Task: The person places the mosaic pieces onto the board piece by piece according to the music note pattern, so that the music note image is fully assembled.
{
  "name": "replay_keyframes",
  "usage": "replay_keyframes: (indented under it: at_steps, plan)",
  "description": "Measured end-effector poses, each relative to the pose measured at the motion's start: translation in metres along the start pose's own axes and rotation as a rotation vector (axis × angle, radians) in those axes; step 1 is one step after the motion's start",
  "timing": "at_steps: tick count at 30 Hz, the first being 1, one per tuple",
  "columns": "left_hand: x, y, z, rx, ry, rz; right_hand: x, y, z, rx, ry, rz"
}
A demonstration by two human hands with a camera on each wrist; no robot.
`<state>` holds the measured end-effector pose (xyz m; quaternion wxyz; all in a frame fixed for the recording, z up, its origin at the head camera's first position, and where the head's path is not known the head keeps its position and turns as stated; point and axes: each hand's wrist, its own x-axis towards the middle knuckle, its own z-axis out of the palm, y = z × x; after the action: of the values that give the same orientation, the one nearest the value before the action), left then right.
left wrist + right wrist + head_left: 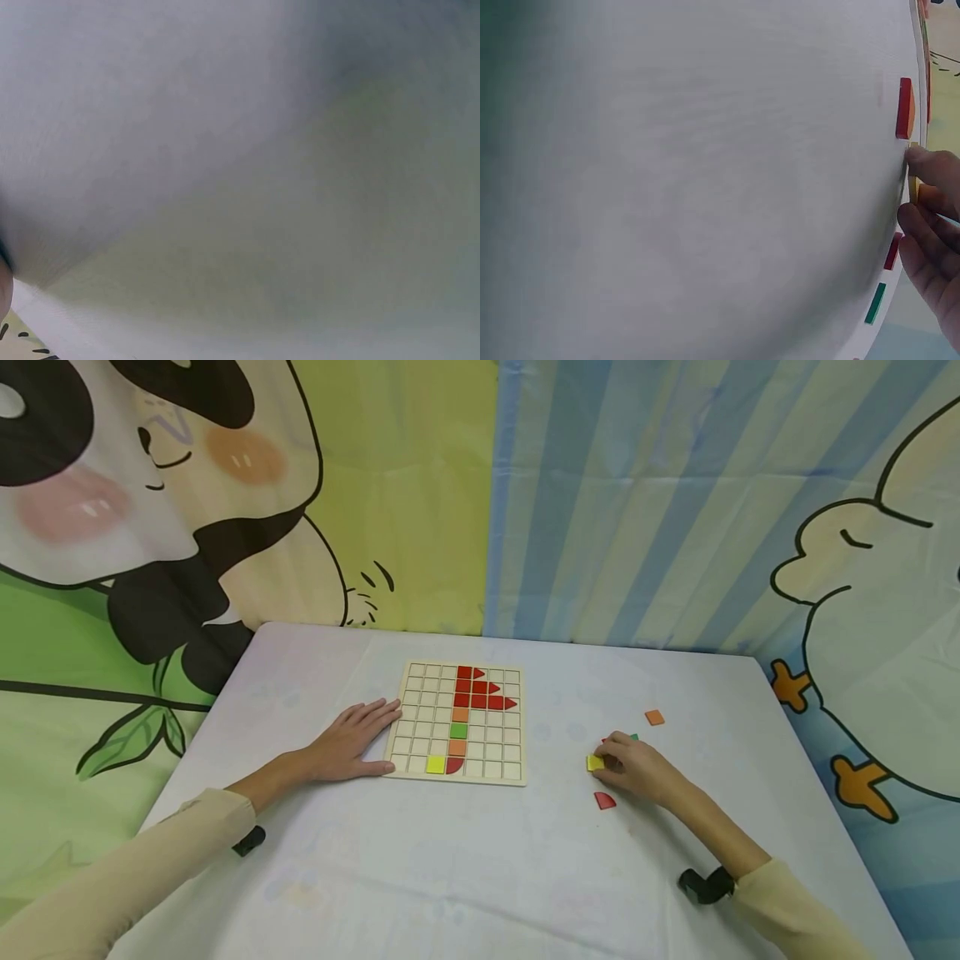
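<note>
White table, yellow square, possibly wooden.

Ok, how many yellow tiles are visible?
2: one yellow tile in the bottom row of the grid board, another pinched by the right hand; more may be hidden beneath that hand.

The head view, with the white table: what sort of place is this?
Probably a play or activity corner, perhaps staged: it has a cartoon panda backdrop, a white table and a gridded board with loose coloured pieces nearby. The wider room isn't shown.
</note>
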<state>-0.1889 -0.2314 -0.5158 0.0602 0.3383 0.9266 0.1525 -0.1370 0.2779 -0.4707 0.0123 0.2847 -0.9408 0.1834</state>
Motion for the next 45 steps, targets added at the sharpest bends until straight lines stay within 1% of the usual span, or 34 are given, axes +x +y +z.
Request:
replay_keyframes:
  at_steps: [2,6,13,16,21,23,26,30,33,37,42,45]
  plan:
    - [0.000,0.000,0.000,0.000,0.003,0.002,0.004,-0.001,-0.001,-0.012,0.009,-0.006]
    - [0.000,0.000,-0.001,0.000,-0.001,0.002,0.013,-0.006,-0.005,0.021,0.020,-0.012]
    - [-0.001,0.002,-0.003,0.005,-0.020,-0.015,0.040,-0.025,-0.010,0.067,-0.032,0.007]
    - [0.000,0.003,-0.004,0.005,-0.011,-0.010,0.054,-0.037,-0.010,0.074,-0.065,-0.018]
    - [0.001,0.005,-0.005,0.004,-0.009,-0.010,0.075,-0.059,-0.009,0.095,-0.158,-0.067]
    - [0.001,0.005,-0.006,-0.001,-0.014,-0.011,0.083,-0.067,-0.008,0.101,-0.177,-0.097]
    - [0.000,0.005,-0.006,-0.006,-0.019,-0.011,0.095,-0.077,-0.006,0.099,-0.183,-0.155]
    - [0.000,0.004,-0.005,-0.017,-0.011,-0.007,0.113,-0.092,0.001,0.097,-0.181,-0.212]
    - [-0.001,0.003,-0.003,-0.022,0.004,-0.001,0.127,-0.105,0.009,0.099,-0.183,-0.236]
    - [-0.002,0.002,-0.001,-0.023,0.019,0.005,0.144,-0.124,0.023,0.099,-0.218,-0.238]
    - [-0.001,0.004,-0.004,-0.019,-0.007,-0.007,0.161,-0.144,0.039,0.046,-0.276,-0.249]
    - [-0.001,0.004,-0.006,-0.006,-0.026,-0.014,0.168,-0.150,0.047,0.013,-0.300,-0.232]
